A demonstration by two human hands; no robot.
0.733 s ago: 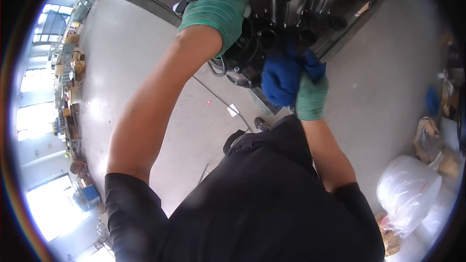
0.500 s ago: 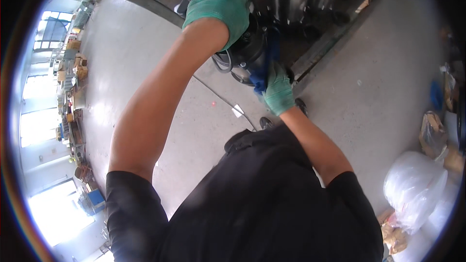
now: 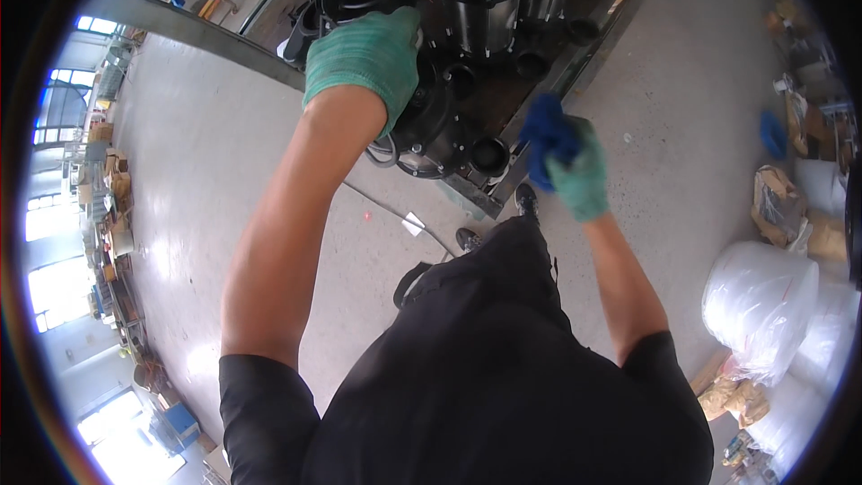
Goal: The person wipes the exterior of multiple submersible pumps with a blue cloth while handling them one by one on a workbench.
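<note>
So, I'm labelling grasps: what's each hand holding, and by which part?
The right hand holds a bunched blue cloth by its right side; whether the left hand holds anything is hidden.

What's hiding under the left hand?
A black machine pokes out beside the left hand. Whatever is directly underneath is covered by the hand and its green glove, so I can't tell what it touches.

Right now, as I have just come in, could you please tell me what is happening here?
A gloved person stands over black machines crowded together on a metal frame. The left hand is on one machine, its fingers mostly hidden. The right hand holds a bunched blue cloth, which appears clear of the machines, near the frame's corner.
</note>
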